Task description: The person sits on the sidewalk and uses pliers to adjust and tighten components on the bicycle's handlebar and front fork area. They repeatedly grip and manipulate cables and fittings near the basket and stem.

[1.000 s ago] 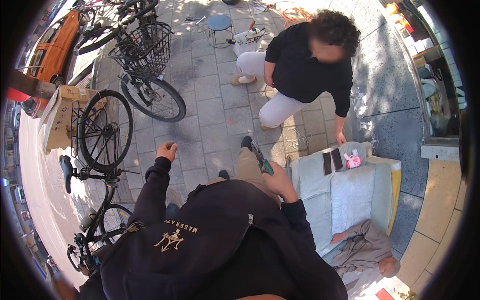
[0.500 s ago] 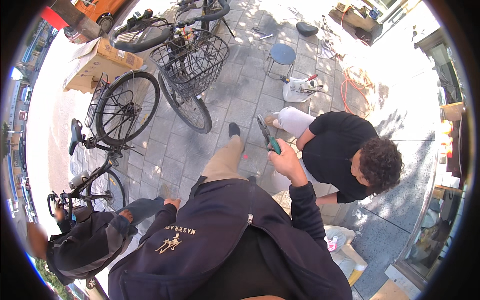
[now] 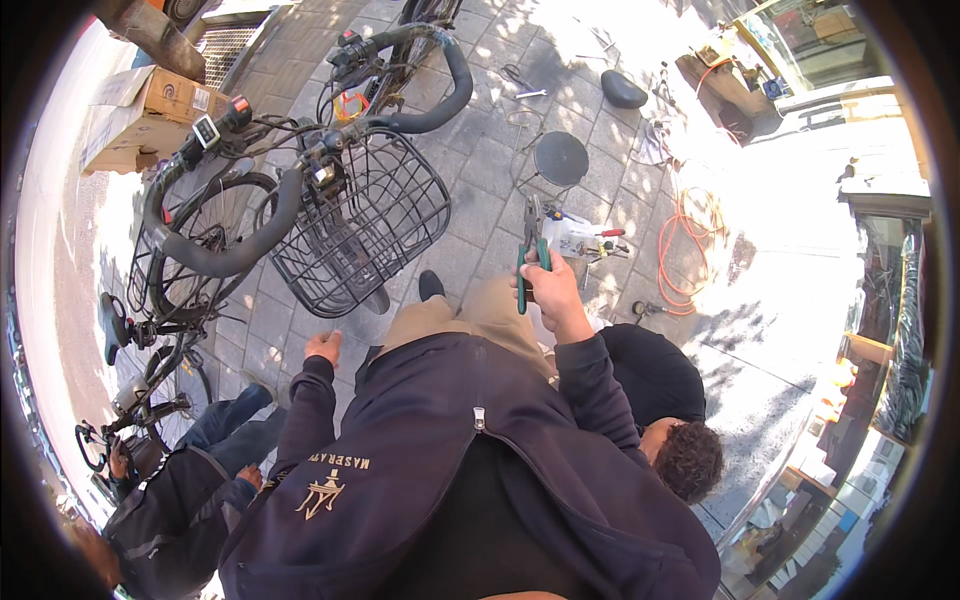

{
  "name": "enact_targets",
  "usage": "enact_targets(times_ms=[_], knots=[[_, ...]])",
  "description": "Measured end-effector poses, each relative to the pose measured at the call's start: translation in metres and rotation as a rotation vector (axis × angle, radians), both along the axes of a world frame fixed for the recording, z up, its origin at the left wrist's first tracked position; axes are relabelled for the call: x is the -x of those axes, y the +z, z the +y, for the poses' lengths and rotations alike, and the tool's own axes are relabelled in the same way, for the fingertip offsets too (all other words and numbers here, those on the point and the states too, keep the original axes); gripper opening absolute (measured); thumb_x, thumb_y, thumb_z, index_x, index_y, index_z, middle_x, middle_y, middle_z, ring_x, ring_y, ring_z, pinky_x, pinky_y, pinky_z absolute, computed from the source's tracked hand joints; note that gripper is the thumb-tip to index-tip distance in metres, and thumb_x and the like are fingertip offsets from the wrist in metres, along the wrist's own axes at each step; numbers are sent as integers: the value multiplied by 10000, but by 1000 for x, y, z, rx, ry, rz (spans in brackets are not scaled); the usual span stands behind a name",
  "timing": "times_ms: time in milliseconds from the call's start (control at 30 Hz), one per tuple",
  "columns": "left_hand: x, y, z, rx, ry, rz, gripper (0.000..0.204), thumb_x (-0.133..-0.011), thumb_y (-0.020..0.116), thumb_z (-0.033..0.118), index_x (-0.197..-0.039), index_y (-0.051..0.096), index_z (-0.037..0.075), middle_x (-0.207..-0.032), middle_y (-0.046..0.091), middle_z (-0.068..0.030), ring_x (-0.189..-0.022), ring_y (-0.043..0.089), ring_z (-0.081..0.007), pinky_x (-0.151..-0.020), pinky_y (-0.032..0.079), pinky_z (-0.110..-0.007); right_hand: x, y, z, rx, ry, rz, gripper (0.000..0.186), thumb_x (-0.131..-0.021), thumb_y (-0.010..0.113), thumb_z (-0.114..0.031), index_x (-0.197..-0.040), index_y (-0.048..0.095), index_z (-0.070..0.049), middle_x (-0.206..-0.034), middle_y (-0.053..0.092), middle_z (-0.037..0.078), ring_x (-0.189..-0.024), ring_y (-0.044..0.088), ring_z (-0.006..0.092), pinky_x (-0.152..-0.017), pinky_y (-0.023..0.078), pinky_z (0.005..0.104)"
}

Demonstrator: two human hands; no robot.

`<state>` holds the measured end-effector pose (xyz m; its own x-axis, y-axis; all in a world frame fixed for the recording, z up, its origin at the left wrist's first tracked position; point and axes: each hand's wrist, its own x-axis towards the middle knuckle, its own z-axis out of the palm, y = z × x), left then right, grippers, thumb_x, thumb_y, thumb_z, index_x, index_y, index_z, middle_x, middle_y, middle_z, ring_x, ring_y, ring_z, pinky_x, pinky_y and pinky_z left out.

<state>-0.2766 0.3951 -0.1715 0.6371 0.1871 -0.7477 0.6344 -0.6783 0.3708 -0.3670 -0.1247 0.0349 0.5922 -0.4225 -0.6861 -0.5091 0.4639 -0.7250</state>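
In my right hand (image 3: pixel 556 295) is a pair of pliers (image 3: pixel 531 232) with green handles, held in front of me with the metal jaws pointing away. The fingers are wrapped round the handles, which stand somewhat apart. My left hand (image 3: pixel 323 347) hangs low at my left side with its fingers curled; nothing shows in it. Beyond that hand stands a bicycle with a black wire basket (image 3: pixel 375 215) and thick black handlebar grips (image 3: pixel 235 260). The basket and my left hand are apart.
A person in black (image 3: pixel 655 375) crouches close at my right; another (image 3: pixel 170 510) is at my left beside a second bicycle (image 3: pixel 190 275). Ahead are a round stool (image 3: pixel 561 159), a white container of tools (image 3: pixel 575 236), a bicycle saddle (image 3: pixel 624 89), an orange hose (image 3: pixel 663 255) and a cardboard box (image 3: pixel 150 105).
The view has shifted, and the basket bicycle appears nearer. My right hand has turned the pliers more upright, and both handles now show. My left hand shows more fully.
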Motion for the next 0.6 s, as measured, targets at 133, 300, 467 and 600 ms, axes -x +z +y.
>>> enact_targets(times_ms=[133, 300, 467, 600], knots=[[-4, -34, 0, -86, 86, 36, 471, -975, 754, 451, -1203, 786, 41, -1000, 801, -130, -891, 769, -310, -748, 622, -431, -81, -16, -47, -115, 45, 89, 163, -1011, 571, -15, -1153, 526, -81, -1033, 707, 138, -885, 734, 260, -720, 622, 436], [60, -54, -34, -255, 198, -1, 409, -977, 717, 404, -1204, 774, 69, -1055, 777, -96, -928, 739, -299, -793, 611, -475, -191, -45, -108, -189, 279, 172, 192, -990, 599, -44, -1173, 543, -66, -1004, 679, 121, -882, 732, 281, -742, 624, 471], [178, -59, -159, -257, 806, 83, 384, -963, 692, 388, -1140, 782, 60, -908, 727, -19, -709, 663, -200, -643, 605, -463, -289, -68, -183, -160, 608, 272, 126, -990, 616, -54, -1091, 542, -76, -893, 660, 110, -700, 672, 233, -576, 563, 388], [232, -43, -266, -285, 835, 94, 340, -970, 677, 378, -1068, 789, 72, -911, 710, -50, -798, 655, -241, -707, 572, -468, -348, -69, -224, -124, 764, 335, 80, -998, 615, -81, -1054, 559, -72, -877, 668, 105, -680, 656, 224, -558, 544, 389]])
